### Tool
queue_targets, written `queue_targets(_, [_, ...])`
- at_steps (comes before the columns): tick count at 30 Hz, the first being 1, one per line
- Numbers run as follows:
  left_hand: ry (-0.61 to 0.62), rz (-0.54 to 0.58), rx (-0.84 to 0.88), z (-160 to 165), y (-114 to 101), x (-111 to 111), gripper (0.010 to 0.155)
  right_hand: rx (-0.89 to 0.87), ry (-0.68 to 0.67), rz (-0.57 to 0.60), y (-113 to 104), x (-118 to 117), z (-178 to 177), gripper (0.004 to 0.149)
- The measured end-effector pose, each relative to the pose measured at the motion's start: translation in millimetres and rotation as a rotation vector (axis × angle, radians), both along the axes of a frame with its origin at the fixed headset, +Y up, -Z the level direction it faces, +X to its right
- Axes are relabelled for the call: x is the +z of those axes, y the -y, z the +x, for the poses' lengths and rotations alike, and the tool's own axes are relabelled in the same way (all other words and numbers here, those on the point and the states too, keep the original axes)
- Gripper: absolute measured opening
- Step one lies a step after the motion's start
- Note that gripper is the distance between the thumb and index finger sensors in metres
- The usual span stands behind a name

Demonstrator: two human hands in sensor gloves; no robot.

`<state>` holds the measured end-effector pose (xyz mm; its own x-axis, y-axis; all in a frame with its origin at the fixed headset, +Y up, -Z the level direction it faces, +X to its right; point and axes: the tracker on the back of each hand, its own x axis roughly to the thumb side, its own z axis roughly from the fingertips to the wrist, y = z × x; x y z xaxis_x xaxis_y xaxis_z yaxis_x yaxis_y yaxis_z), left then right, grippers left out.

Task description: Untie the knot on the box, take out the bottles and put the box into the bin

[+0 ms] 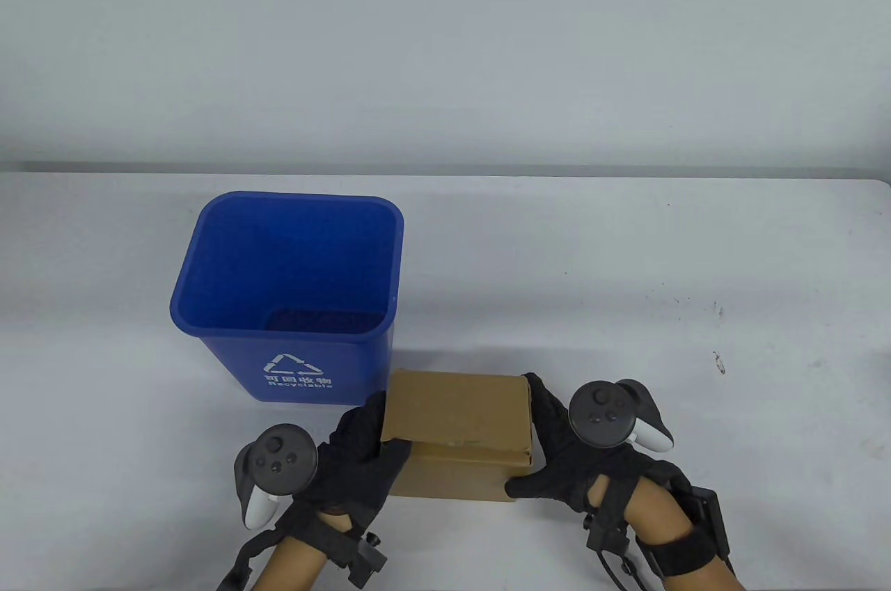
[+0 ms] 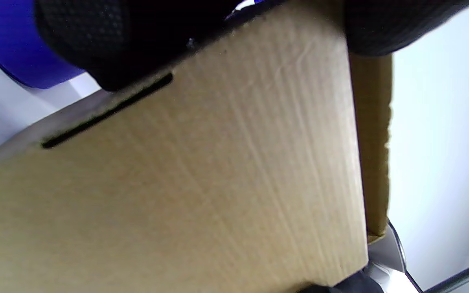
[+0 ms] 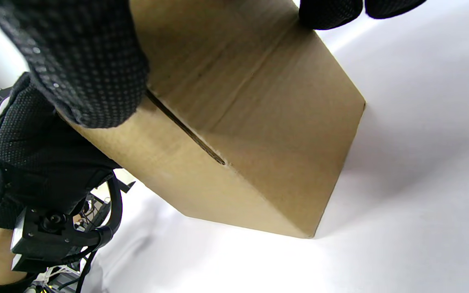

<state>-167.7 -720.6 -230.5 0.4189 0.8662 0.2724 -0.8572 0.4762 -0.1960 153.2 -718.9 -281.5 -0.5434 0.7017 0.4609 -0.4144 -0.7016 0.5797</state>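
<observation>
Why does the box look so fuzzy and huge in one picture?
Left wrist view: the box sits too close, so it blurs and fills the frame. Right wrist view: sharper, with a soft shadow on the table. Table view: even light, no glare.

The supporting surface is a white table (image 1: 626,285) with a rounded far-right corner. A blue bin (image 1: 292,298) stands upright on it, open end up, beyond the left hand (image 1: 362,459) and marked with a white recycling symbol. A brown cardboard box (image 1: 456,438) sits between the left hand and the right hand (image 1: 564,459), just beside the bin; whether its base touches the table cannot be told. Small dark specks (image 1: 717,361) mark the surface beyond the right hand.
</observation>
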Motion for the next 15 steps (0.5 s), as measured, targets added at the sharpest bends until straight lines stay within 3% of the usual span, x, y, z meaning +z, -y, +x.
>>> queue_targets(4, [-0.034, -0.010, 0.023, -2.7, 0.8, -1.3, 0.095, 0.005, -0.006, 0.001, 0.3, 0.0, 0.1, 0.125])
queue_targets(15, [0.032, -0.031, 0.038, -9.3, -1.0, -9.5, 0.100, -0.008, -0.009, -0.005, 1.2, -0.9, 1.5, 0.124])
